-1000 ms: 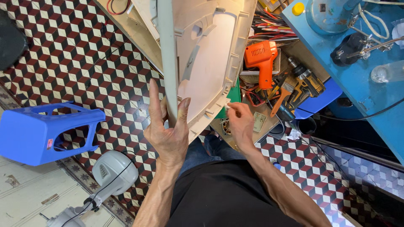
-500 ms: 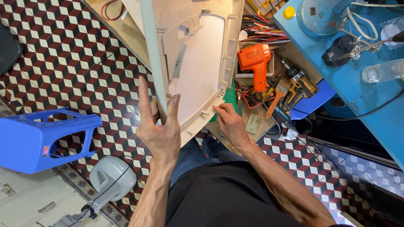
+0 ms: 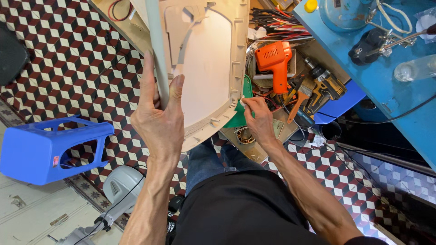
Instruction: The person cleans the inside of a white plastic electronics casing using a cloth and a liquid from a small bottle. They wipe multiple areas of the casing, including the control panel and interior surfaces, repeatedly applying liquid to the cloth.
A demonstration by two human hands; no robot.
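While left hand (image 3: 160, 123) grips, smooth curved beige plastic panel (image 3: 206, 63), ribbed rim.

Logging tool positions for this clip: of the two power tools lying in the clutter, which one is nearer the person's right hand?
The orange one. It lies just above the right hand, while the black-and-yellow drill lies farther right, beyond some hand tools.

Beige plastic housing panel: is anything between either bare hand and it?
Nothing visible. The left hand already grips the beige plastic housing panel along its left edge, thumb and fingers on either side. The right hand touches its lower right rim, fingertips at the edge beside a green plastic piece.
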